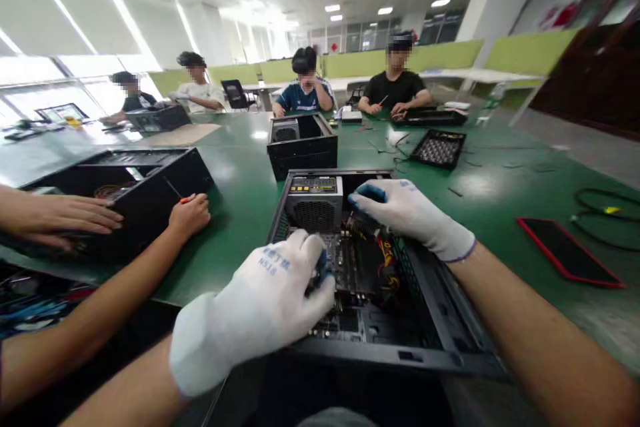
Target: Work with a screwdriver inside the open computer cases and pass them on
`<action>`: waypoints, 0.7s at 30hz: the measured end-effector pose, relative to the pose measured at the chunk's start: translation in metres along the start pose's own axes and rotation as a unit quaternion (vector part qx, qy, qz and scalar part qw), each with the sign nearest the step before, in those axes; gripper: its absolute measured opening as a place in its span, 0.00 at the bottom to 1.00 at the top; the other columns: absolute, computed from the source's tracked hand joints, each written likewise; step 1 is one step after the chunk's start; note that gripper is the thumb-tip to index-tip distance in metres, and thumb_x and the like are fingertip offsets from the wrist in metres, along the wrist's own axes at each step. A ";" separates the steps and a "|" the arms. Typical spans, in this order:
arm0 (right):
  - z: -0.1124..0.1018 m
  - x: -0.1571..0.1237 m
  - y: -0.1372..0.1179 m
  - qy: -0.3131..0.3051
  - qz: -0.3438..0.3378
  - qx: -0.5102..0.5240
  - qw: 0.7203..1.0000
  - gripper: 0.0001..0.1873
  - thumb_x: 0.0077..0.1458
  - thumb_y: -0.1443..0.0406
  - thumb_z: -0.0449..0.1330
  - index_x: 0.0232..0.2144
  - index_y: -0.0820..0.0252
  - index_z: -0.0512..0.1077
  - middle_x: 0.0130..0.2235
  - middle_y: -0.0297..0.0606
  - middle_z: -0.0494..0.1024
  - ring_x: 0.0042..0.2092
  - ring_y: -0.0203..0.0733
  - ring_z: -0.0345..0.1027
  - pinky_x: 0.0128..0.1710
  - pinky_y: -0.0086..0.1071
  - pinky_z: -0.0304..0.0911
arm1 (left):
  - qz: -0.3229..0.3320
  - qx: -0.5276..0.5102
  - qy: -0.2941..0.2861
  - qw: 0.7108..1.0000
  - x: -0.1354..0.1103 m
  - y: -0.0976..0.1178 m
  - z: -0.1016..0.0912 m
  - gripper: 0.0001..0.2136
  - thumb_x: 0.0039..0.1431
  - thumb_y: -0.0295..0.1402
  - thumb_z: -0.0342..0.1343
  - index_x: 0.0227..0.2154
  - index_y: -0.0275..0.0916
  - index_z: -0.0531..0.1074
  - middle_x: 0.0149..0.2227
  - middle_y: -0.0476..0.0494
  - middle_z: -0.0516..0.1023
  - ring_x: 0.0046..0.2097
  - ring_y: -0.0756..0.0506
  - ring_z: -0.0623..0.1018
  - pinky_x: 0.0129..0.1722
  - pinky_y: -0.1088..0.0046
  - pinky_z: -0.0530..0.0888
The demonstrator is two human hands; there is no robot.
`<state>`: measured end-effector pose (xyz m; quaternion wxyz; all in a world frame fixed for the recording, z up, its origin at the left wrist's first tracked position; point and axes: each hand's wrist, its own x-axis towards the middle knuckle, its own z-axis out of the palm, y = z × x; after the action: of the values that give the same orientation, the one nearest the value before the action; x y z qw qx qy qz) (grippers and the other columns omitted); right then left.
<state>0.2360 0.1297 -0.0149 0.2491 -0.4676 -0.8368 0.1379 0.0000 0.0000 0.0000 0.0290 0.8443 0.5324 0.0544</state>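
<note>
A black computer case (400, 352) lies open on its side in front of me. Its power supply (315, 203) with a label sits at the far left corner, and the motherboard (345, 263) shows between my hands. My left hand (273, 280), in a white glove with blue fingertips, is over the board's left side. Its fingers curl towards the thumb, and what they hold, if anything, is hidden. My right hand (410, 213), gloved alike, bends its fingers to the thumb above the far part of the case. Whatever lies at its fingertips is too small to tell. Red, yellow and black wires (387, 260) run below it.
To the left a person's bare hands work at another black case (150, 180), one with a screwdriver (184, 200). Another case (303, 147) stands ahead. A red-edged black panel (567, 250) and a black cable (600, 210) lie right on the green table (500, 187). Several people sit opposite.
</note>
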 end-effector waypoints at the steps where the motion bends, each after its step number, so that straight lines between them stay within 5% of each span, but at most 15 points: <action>1: 0.000 0.000 0.001 -0.002 -0.004 0.000 1.000 0.20 0.64 0.49 0.54 0.38 0.55 0.79 0.36 0.33 0.82 0.37 0.38 0.73 0.37 0.30 0.59 | 0.001 0.011 -0.011 1.000 0.015 -0.003 0.003 0.10 0.68 0.39 0.44 0.43 0.39 0.65 0.42 0.40 0.74 0.42 0.39 0.79 0.45 0.60 0.75; 11: 0.000 0.001 0.006 -0.008 -0.030 -0.004 1.000 0.20 0.64 0.50 0.53 0.37 0.57 0.77 0.36 0.37 0.80 0.36 0.40 0.70 0.36 0.31 0.59 | 0.025 0.118 -0.251 0.961 0.131 -0.025 0.055 0.23 0.53 0.33 0.63 0.53 0.34 0.69 0.54 0.30 0.77 0.53 0.34 0.79 0.52 0.61 0.76; 21: -0.002 -0.002 0.009 -0.006 -0.046 0.014 0.999 0.18 0.64 0.51 0.54 0.36 0.59 0.75 0.36 0.37 0.79 0.35 0.39 0.69 0.35 0.30 0.57 | 0.026 0.153 -0.283 0.947 0.145 -0.033 0.080 0.33 0.47 0.34 0.67 0.57 0.34 0.68 0.56 0.27 0.75 0.54 0.32 0.79 0.52 0.59 0.77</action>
<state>0.2443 0.1325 -0.0178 0.2564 -0.4243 -0.8570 0.1408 0.0422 0.1458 -0.0744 0.0476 0.8331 0.4818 -0.2675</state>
